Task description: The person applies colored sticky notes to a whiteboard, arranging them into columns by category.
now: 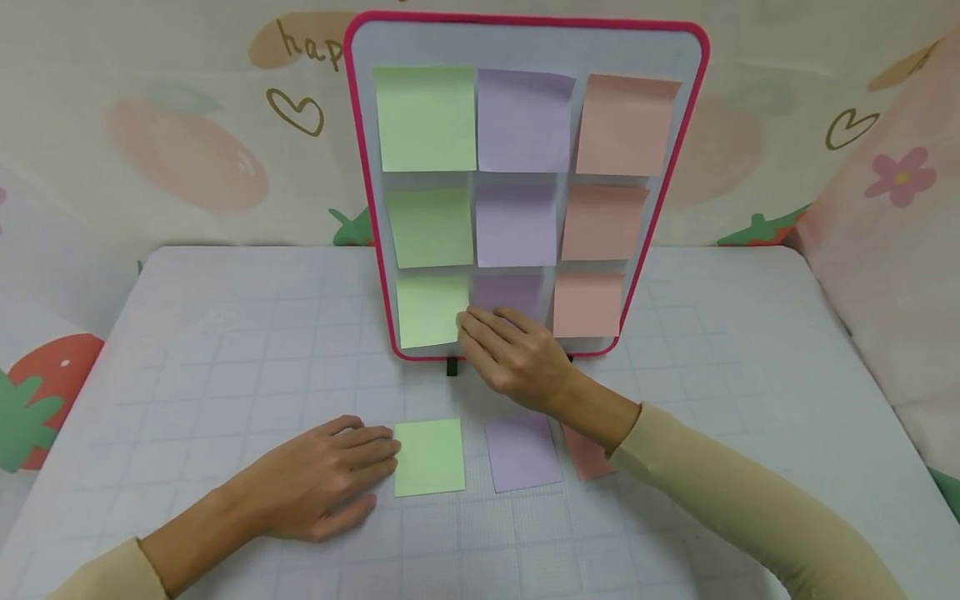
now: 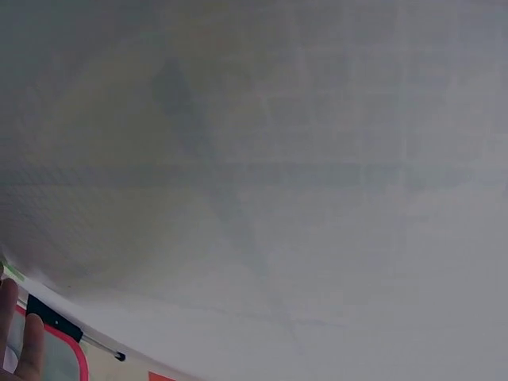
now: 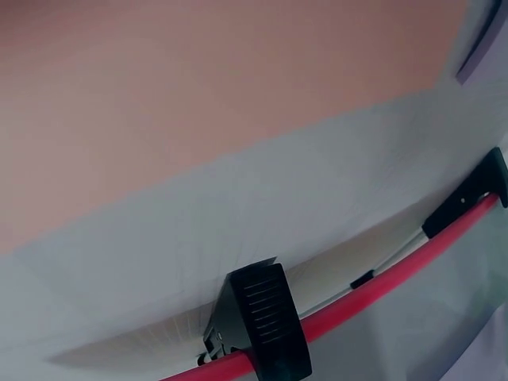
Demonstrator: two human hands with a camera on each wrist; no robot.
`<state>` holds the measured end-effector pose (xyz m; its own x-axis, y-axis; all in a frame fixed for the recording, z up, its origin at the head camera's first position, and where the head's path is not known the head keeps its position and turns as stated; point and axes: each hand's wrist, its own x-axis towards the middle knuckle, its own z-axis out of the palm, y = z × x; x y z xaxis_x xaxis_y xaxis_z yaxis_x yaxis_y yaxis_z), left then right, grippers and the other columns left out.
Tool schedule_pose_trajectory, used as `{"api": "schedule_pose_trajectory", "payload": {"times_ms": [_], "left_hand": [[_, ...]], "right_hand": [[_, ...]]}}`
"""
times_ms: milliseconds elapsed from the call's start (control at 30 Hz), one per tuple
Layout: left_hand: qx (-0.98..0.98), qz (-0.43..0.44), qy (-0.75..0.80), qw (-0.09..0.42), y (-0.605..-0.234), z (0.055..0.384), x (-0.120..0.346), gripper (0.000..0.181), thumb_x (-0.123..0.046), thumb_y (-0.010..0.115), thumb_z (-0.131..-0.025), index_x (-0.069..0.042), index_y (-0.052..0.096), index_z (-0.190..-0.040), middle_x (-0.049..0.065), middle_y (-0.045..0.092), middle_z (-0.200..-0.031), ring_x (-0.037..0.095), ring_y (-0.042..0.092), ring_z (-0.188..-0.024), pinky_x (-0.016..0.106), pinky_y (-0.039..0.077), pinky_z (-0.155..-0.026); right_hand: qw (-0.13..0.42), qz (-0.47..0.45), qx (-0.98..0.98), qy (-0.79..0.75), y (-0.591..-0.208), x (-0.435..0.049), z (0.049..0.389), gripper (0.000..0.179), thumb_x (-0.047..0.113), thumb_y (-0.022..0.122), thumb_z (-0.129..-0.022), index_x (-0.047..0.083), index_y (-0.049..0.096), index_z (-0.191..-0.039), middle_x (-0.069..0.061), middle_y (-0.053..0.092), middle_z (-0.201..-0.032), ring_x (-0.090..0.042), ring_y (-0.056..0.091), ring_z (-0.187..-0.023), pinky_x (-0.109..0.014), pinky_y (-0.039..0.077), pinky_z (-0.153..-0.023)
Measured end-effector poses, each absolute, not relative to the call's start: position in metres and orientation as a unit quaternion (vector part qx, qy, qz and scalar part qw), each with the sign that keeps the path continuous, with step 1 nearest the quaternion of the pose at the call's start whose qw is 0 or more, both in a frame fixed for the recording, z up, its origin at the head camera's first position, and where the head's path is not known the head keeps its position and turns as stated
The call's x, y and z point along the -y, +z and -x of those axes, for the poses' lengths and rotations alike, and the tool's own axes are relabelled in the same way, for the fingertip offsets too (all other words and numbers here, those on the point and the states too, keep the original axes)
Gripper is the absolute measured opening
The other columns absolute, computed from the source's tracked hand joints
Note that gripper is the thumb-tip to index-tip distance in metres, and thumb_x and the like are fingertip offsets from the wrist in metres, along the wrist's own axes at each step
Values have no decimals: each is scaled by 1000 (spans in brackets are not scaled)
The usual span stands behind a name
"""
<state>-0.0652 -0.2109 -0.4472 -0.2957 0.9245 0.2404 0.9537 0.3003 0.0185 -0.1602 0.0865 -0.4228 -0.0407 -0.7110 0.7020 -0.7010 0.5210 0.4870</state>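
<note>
In the head view my right hand (image 1: 517,354) is at the lowest row of sticky notes on a white board (image 1: 525,46) with a pink frame. Its bent fingers overlap the lower part of the purple sticky note (image 1: 510,292), right at the edge of the bottom green sticky note (image 1: 431,310). The thumb is hidden, so I cannot tell whether they pinch a note. My left hand (image 1: 322,479) rests on the table, fingers relaxed, fingertips at the left edge of a loose green sticky note (image 1: 430,458). Beside that lies a loose purple sticky note (image 1: 522,452).
A loose pink sticky note (image 1: 587,454) lies partly under the right forearm. Black stand feet (image 3: 266,317) hold the board's lower edge. Above the bottom row, more green, purple and pink notes (image 1: 628,125) fill two rows. A patterned cloth (image 1: 187,150) hangs behind the table.
</note>
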Motion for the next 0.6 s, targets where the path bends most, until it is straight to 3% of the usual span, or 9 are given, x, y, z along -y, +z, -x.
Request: {"api": "schedule_pose_trajectory", "payload": {"times_ms": [200, 300, 433, 600], "left_hand": [[799, 571, -93, 161, -432, 78, 202, 42, -26, 36, -103, -5, 72, -108, 9, 69, -117, 23, 66, -106, 41, 53, -87], [801, 547, -87, 227, -416, 92, 196, 45, -25, 35, -103, -1, 72, -112, 14, 68, -122, 27, 66, -106, 45, 54, -86], [812, 507, -58, 282, -396, 115, 191, 47, -27, 36, -103, 2, 66, -125, 17, 61, -135, 31, 60, -119, 50, 50, -93], [836, 477, 16, 271, -385, 136, 185, 60, -39, 28, -104, -1, 53, -142, 14, 47, -151, 29, 45, -138, 54, 37, -109]], "right_hand": [[490, -491, 720, -12, -423, -87, 160, 5, 0, 67, -91, 1, 71, -92, -9, 75, -100, -21, 72, -93, -32, 57, -81], [490, -493, 719, -12, -424, -87, 161, 5, 0, 66, -91, 0, 71, -93, -10, 74, -101, -22, 72, -94, -32, 57, -81], [489, -493, 720, -14, -424, -87, 162, 6, 0, 65, -92, 0, 71, -92, -10, 75, -101, -22, 72, -94, -32, 57, -81], [484, -487, 726, -26, -425, -87, 161, 6, 0, 67, -91, 1, 72, -93, -9, 75, -102, -22, 72, -97, -31, 57, -82]]}}
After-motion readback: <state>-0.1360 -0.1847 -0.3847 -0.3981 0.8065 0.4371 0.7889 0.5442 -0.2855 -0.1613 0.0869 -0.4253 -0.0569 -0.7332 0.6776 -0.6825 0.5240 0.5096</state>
